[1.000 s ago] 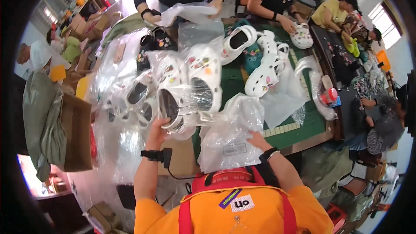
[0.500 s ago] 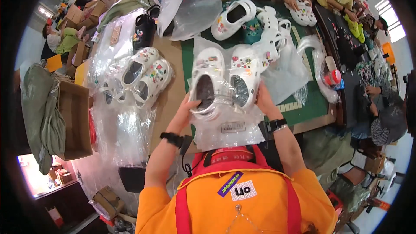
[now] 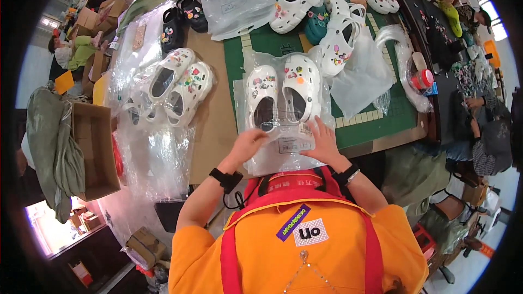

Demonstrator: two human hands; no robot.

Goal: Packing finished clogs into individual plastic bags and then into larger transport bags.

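A pair of white clogs (image 3: 297,90) with colourful charms lies in a clear plastic bag (image 3: 250,158) at the table's near edge, heels toward me. My left hand (image 3: 246,148) has its fingers drawn together on the bag's film just below the left clog's heel. Next to the right clog's heel, my right hand (image 3: 322,142) rests with spread fingers on the near part of the bag. Further left, another pair of white clogs (image 3: 194,90) sits on clear plastic wrapping.
Beyond the bag lie loose white clogs (image 3: 338,49), a green clog (image 3: 315,26) and black clogs (image 3: 172,31). A clear bag (image 3: 237,8) is under a co-worker's hands at the far side. A red-lidded jar (image 3: 422,79) stands right; an open cardboard box (image 3: 93,147) is left.
My hands have moved from the clogs' sides to the bag's near end. The bagged clogs now lie flatter and slightly farther away. Across the table, the co-worker's bag has come down flat.
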